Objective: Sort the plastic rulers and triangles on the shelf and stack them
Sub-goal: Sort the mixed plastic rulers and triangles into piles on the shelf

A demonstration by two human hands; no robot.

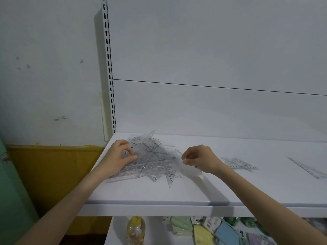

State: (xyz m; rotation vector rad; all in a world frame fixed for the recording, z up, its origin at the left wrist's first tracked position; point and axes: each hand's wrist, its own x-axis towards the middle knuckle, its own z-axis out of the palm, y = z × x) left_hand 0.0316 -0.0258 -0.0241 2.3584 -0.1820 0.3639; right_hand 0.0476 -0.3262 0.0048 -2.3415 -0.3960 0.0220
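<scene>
Lower shelf, 6 o'clock: a capped bottle (135,229) stands beside a jumble of pastel packets (212,230).

Shelf: the white shelf (177,197) carries all the plastic; both bare forearms reach in over its front edge.

Left hand: the left hand (117,157) rests on the 9 o'clock side of the heap, its fingers (130,151) curled down onto the top pieces and the thumb pressed in toward them.

Right hand: the right hand (200,159) hangs at the heap's 3 o'clock edge, thumb and fingers pinched together on a clear piece (192,169), blurred, its shape unclear.

Heap: the heap of rulers and triangles (152,160) lies criss-crossed between the two hands, near the shelf's left end.

Sorted, 3 o'clock: a small stack of triangles (238,163) lies flat, well apart from the heap; farther along, rulers (307,169) lie at the frame's edge.

Side, 9 o'clock: a yellow sack (53,170) sits below shelf level.

Behind, 12 o'clock: a slotted upright (109,68) and the pale back panel (212,50).
</scene>
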